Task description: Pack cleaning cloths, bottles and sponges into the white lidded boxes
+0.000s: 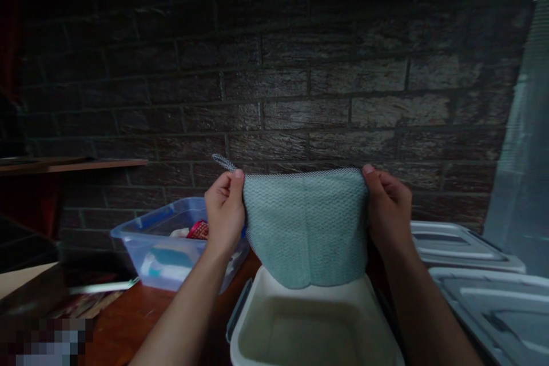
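Note:
A light green textured cloth (295, 229) with a checkered edging and a small hanging loop at its upper left corner is stretched between my hands. My left hand (225, 206) pinches the top left corner. At the top right corner, my right hand (388, 203) grips it between thumb and fingers. The cloth hangs down over the far end of a white plastic bin (253, 311), whose inside shows a bare bottom. Its lower edge comes near the bin's far rim; I cannot tell if they touch.
A clear blue-tinted tub (171, 251) with several items, one red, stands at left on the brown wooden table (124, 320). Two grey-white lids (463, 246) lie at right. Behind rises a dark brick wall (283, 97); a wooden shelf (86, 166) juts out at left.

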Demonstrator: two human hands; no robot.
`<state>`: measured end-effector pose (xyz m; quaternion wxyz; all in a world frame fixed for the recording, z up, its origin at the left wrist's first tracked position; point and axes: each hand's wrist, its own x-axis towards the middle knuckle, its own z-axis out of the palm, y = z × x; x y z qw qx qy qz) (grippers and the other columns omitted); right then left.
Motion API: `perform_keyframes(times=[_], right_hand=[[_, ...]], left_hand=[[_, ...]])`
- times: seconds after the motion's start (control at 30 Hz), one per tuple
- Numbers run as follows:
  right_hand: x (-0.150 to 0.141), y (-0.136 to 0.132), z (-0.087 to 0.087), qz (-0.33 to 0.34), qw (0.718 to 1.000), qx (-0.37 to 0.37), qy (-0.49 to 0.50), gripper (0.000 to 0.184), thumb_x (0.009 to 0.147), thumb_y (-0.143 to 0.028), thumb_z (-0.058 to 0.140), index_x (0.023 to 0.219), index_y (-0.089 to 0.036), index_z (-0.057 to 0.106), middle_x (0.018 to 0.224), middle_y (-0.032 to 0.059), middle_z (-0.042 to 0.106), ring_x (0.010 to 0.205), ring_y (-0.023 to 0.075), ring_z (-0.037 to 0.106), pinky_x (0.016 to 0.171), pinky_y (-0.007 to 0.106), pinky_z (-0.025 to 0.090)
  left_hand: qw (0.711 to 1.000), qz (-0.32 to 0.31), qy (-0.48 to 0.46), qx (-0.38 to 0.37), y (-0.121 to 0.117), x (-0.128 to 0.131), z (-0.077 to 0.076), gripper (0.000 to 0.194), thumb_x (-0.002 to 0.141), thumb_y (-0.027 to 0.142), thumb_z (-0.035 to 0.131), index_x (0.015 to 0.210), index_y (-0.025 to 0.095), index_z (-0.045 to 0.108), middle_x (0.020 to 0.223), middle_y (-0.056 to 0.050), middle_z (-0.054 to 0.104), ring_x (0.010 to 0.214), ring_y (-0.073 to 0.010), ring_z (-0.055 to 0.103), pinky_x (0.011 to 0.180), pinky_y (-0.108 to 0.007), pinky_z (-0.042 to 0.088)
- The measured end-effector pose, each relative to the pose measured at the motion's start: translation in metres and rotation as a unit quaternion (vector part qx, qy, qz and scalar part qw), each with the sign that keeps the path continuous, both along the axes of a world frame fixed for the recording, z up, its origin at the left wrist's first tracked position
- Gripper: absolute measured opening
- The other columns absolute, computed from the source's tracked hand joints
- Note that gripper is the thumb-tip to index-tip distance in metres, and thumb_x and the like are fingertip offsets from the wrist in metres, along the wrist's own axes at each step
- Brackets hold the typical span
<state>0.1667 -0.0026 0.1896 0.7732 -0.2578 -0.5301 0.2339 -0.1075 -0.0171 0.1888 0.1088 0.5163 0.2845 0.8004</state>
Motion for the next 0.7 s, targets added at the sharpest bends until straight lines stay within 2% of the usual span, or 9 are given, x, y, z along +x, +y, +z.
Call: perform_keyframes(times=[0.13,0.23,0.3,0.37,0.53,0.63,0.7], right_hand=[[0.001,0.006,-0.001,0.082,0.996,-0.016,0.038,0.045,0.089,-0.052,0.069,0.063,-0.021,0.049,0.060,-0.0049,0.040,0.056,0.0124,0.033,0.054,0.027,0.028],[0.001,0.011,-0.002,0.162,0.984,-0.022,0.074,0.041,0.087,-0.051,0.073,0.065,-0.021,0.054,0.064,-0.0036,0.047,0.059,0.0133,0.039,0.057,0.027,0.034],[0.000,0.013,-0.002,0.190,0.978,-0.013,0.088,0.038,0.087,-0.049,0.073,0.068,-0.021,0.057,0.068,-0.0030,0.049,0.062,0.0133,0.041,0.059,0.026,0.036],[0.000,0.013,-0.003,0.174,0.981,-0.004,0.083,0.038,0.089,-0.050,0.072,0.069,-0.020,0.057,0.068,-0.0031,0.047,0.062,0.0128,0.039,0.059,0.026,0.034],[-0.001,0.009,-0.005,0.037,0.999,-0.015,0.031,0.049,0.092,-0.056,0.066,0.064,-0.021,0.048,0.063,-0.0044,0.038,0.058,0.0119,0.033,0.052,0.026,0.027],[0.001,0.009,-0.005,0.012,0.999,-0.021,0.034,0.049,0.091,-0.056,0.066,0.064,-0.021,0.046,0.061,-0.0048,0.037,0.056,0.0117,0.032,0.050,0.027,0.027],[0.002,0.011,-0.006,0.019,0.998,-0.031,0.041,0.047,0.090,-0.055,0.068,0.065,-0.021,0.049,0.060,-0.0051,0.037,0.055,0.0115,0.033,0.050,0.027,0.028]], left_hand=[[1.000,0.008,0.008,-0.014,-0.001,0.000,0.000,0.033,0.090,0.048,0.071,0.075,0.019,0.065,0.065,0.002,0.053,0.057,-0.0114,0.041,0.053,-0.023,0.031],[1.000,-0.009,-0.015,-0.017,0.000,0.000,0.000,0.031,0.089,0.046,0.072,0.076,0.019,0.066,0.064,0.003,0.053,0.057,-0.0113,0.043,0.053,-0.022,0.032],[0.998,-0.030,-0.041,-0.028,0.001,0.000,0.001,0.029,0.087,0.045,0.074,0.075,0.019,0.067,0.063,0.003,0.054,0.056,-0.0111,0.044,0.052,-0.022,0.032],[0.995,-0.052,-0.072,-0.043,0.001,0.001,0.003,0.026,0.083,0.041,0.076,0.074,0.018,0.068,0.066,0.003,0.057,0.058,-0.0108,0.046,0.053,-0.021,0.034],[0.987,-0.105,-0.103,-0.057,-0.005,0.007,0.007,0.017,0.079,0.033,0.078,0.082,0.017,0.073,0.076,0.002,0.064,0.066,-0.0110,0.054,0.060,-0.020,0.040],[0.985,-0.122,-0.101,-0.069,-0.009,0.008,0.008,0.021,0.079,0.036,0.078,0.089,0.018,0.078,0.082,0.000,0.069,0.073,-0.0134,0.060,0.065,-0.021,0.046],[0.972,-0.180,-0.096,-0.121,-0.014,0.007,0.008,0.029,0.079,0.040,0.076,0.095,0.016,0.080,0.084,-0.003,0.073,0.075,-0.0166,0.064,0.069,-0.025,0.050]])
